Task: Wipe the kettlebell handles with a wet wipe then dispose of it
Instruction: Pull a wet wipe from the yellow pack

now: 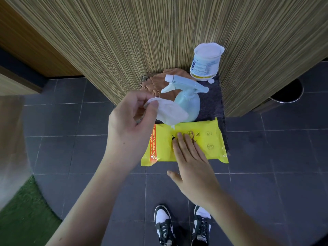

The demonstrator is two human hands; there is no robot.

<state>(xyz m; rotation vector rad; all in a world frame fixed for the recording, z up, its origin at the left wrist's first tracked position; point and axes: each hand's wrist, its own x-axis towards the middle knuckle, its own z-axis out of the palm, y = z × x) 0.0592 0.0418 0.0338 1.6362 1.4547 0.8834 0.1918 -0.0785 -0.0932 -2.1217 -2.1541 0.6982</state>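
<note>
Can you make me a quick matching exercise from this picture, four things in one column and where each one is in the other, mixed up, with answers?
Things:
1. wet wipe
2. yellow wipes pack
3. spray bottle
4. white tub

Places:
A. standing at the back by the striped wall
B. pinched in the left hand
C. lying flat under the right hand
D. upright just behind the pack

Pairs: 1-B, 2-C, 3-D, 4-A

Tiled floor [71,148], artificial turf [23,215]: gym.
</note>
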